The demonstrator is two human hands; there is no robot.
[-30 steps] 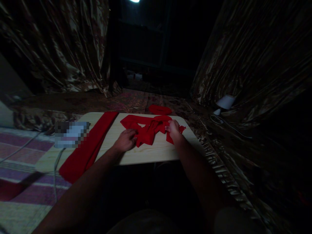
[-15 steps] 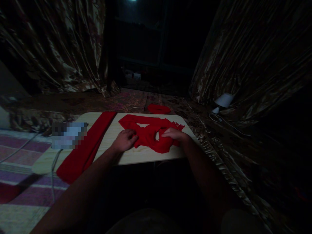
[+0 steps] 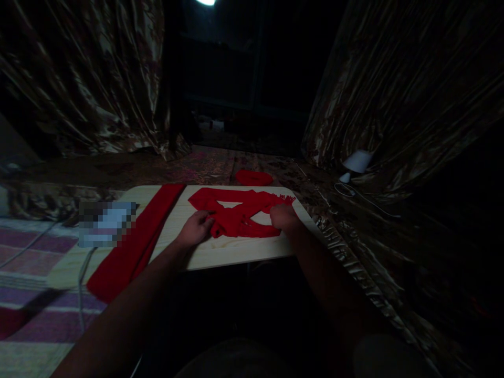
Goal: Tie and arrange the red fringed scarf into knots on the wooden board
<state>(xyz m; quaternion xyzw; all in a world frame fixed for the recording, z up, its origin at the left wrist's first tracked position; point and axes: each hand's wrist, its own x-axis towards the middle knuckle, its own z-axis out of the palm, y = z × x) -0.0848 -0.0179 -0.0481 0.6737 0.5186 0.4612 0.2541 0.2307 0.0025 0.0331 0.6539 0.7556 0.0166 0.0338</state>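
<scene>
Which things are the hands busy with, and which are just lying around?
Busy with: the looped red scarf; the left hand gripping one end; the right hand resting on the other side; the wooden table under it.

Lying around: the long folded red scarf on the left; a small red bundle past the table; a white lamp; a cable.

one head-worn view looks forward and down from above the person's lap, close over the pale wooden board (image 3: 236, 252), with dark patterned curtains (image 3: 394, 94) farther ahead.
</scene>
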